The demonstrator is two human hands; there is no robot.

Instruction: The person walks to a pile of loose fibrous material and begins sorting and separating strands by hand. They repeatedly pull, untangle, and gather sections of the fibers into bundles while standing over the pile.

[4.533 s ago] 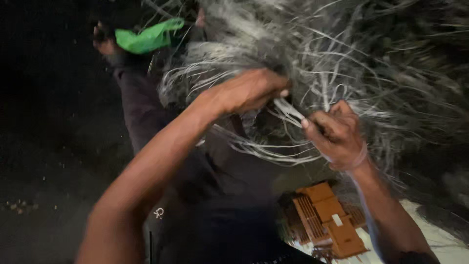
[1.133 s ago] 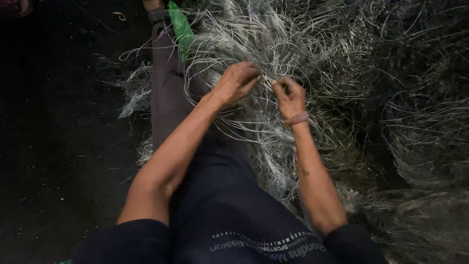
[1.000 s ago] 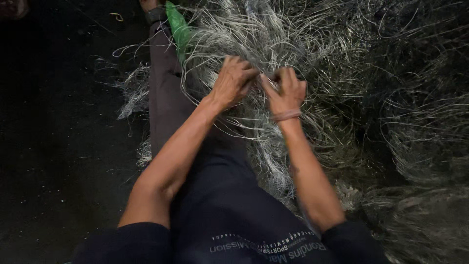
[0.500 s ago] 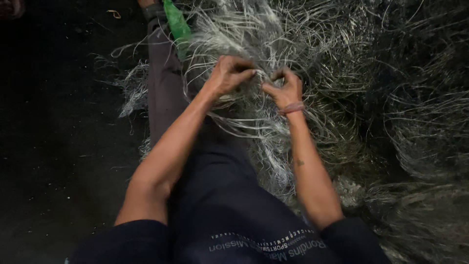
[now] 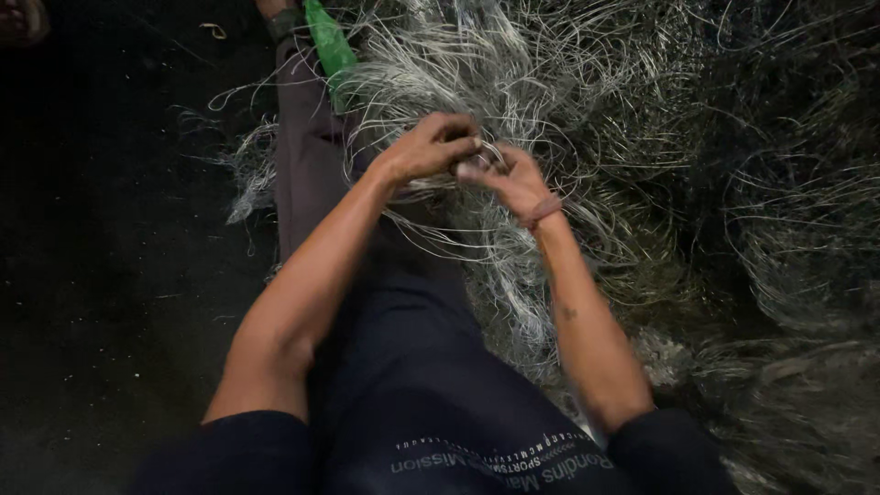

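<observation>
Left hand (image 5: 429,147), right hand (image 5: 513,180) — both on pale fibre strands (image 5: 550,82)

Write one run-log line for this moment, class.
left hand: fingers pinching pale fibre strands | right hand: fingers on same strands | hands close together | green sandal beyond | dark floor

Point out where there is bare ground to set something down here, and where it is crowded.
Bare: the dark floor left of the outstretched leg. Crowded: the tangled pale fibres fill the centre and right, round the left hand and right hand.
</observation>
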